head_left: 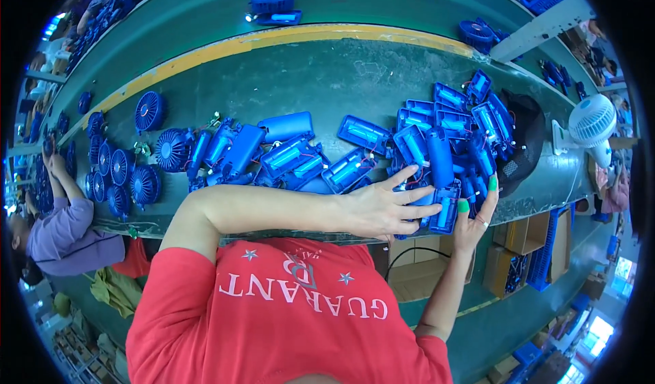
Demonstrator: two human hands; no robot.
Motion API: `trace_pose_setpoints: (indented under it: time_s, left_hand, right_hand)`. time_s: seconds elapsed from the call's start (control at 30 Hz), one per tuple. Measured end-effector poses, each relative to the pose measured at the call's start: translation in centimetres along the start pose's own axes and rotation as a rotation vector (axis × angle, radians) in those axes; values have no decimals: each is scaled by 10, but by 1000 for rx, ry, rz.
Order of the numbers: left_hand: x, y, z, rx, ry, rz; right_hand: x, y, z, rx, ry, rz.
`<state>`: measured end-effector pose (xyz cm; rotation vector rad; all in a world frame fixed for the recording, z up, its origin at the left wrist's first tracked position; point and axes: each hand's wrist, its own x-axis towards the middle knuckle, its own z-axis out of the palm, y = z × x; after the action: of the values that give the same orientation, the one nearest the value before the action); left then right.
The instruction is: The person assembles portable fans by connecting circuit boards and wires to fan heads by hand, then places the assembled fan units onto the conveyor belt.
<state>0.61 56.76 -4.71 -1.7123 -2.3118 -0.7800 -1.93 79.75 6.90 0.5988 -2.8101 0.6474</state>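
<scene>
My left hand (pixel 390 208) reaches across to the near side of a pile of blue fan handle housings. Its fingers are stretched out and spread, with the tips against the housings. My right hand (pixel 472 226) is at the pile's near right edge, fingers apart, with green covers on two fingertips and a ring on one finger. Between the two hands lies an open handle housing (pixel 445 210) with a light blue battery cell inside. A closed, smooth blue handle (pixel 441 157) lies just beyond it. Neither hand visibly grips a piece.
More housings (pixel 290 155) lie to the left, beside several round blue fan heads (pixel 147 183). A black mesh cap (pixel 525 145) and a small white fan (pixel 592 121) are at the right. Cardboard boxes (pixel 419 275) stand below the bench edge. A person in purple (pixel 65 237) works at far left.
</scene>
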Motion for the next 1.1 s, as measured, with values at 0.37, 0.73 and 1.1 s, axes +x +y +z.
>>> trace_pose_setpoints:
  time_s: [0.37, 0.73, 1.1]
  left_hand:
    - [-120, -69, -119, 308, -83, -316]
    - [-371, 17, -276, 164, 51, -680]
    - [-469, 22, -242, 10, -56, -670]
  right_hand:
    - [47, 5, 92, -30, 59, -26]
    - [160, -157, 126, 179, -357, -229]
    - [293, -321, 204, 194, -223, -583]
